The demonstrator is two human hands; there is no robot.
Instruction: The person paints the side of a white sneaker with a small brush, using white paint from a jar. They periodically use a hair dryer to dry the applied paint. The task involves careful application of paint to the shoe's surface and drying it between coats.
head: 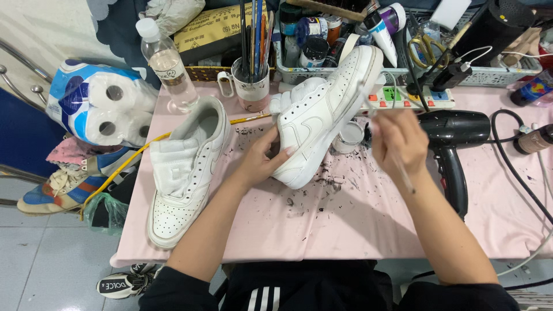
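Note:
My left hand (262,158) grips a white sneaker (322,115) by its heel and holds it tilted on its side over the pink table cloth (345,219). In my right hand (397,141), just right of the shoe's sole, is a thin paintbrush (383,129) whose tip points up toward the sole edge. A small open jar of white paint (348,137) stands between the shoe and my right hand. The second white sneaker (187,170) lies flat on the table at the left.
A black hair dryer (455,144) lies at the right with cables. At the back stand a mug of brushes (250,86), a clear bottle (167,66), a power strip (409,97) and baskets of paints. Toilet rolls (98,103) and other shoes sit left, off the table.

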